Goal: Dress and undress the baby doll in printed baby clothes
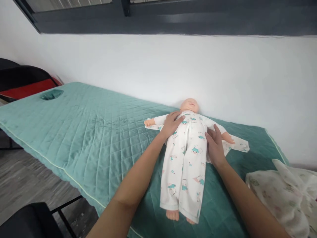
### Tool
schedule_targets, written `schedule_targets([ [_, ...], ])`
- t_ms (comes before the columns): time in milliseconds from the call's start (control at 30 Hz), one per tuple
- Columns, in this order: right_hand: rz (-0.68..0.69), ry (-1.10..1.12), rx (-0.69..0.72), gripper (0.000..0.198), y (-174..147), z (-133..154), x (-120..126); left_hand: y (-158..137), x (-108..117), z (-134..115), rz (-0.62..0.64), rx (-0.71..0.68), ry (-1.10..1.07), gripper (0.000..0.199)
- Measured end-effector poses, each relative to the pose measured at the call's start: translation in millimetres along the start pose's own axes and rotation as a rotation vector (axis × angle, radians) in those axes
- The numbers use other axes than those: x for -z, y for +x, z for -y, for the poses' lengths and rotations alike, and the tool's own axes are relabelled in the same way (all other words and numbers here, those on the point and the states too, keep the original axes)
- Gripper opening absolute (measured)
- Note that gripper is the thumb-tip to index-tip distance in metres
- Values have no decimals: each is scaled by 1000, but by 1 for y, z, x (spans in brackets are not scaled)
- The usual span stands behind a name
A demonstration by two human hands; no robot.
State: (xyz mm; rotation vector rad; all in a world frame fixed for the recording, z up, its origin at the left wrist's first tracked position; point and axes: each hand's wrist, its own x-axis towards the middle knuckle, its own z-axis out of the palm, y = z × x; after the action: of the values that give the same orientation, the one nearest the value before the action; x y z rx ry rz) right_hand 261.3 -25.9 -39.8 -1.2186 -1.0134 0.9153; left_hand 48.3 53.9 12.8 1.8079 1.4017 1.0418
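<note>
We have a doll (195, 142) face up on a green quilted bed (111, 125), between our left hand (172, 124) and right hand (216, 145).
Nearest us are its 2 bare feet (172, 215), with a pale patterned cloth (279, 191) bunched off to our right; farther up, our right hand sits open against its side, our left lies loosely spread on its chest, and its head (189, 105) is by the white wall (148, 66).

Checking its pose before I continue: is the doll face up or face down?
Face up: the doll lies on the green quilted cover with its mouth in view.
</note>
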Motion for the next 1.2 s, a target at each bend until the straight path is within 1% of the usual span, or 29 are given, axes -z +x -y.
schedule_targets([
  [67, 23, 7, 27, 75, 1, -2, 1, -1, 1, 3, 5, -21, -76, 45],
  [167, 56, 21, 40, 72, 1, -2, 1, -3, 3, 3, 21, -21, -133, 43],
  [267, 62, 43, 0, 69, 0, 3, 0, -3, 5, 1, 25, -22, -161, 41],
  [333, 55, 94, -50, 70, 0, 7, -2, -3, 6, 1, 15, -25, -169, 40],
  [467, -25, 239, -157, 80, 2, 13, 1, 0, 6, 4, 10, -19, -171, 40],
  [567, -73, 339, -165, 84, 6, 15, 7, 2, 6, 8, 29, -33, -172, 42],
  [700, -44, 320, -113, 76, 7, 13, 14, 6, 9, 16, 7, -59, -179, 40],
  [800, -42, 281, -123, 73, 4, 14, 12, 10, 12, 23, -48, -59, -151, 36],
  [867, -62, 307, -157, 75, 0, 18, 7, 12, 13, 26, -67, -58, -139, 36],
  [1033, -102, 469, -201, 78, -6, 31, -1, 10, 14, 26, -70, -19, -135, 34],
  [1133, -158, 505, -196, 72, -1, 32, 5, 8, 14, 23, -91, 1, -123, 33],
  [1200, -236, 502, -164, 70, 5, 30, 14, 8, 13, 23, -93, -3, -120, 32],
])
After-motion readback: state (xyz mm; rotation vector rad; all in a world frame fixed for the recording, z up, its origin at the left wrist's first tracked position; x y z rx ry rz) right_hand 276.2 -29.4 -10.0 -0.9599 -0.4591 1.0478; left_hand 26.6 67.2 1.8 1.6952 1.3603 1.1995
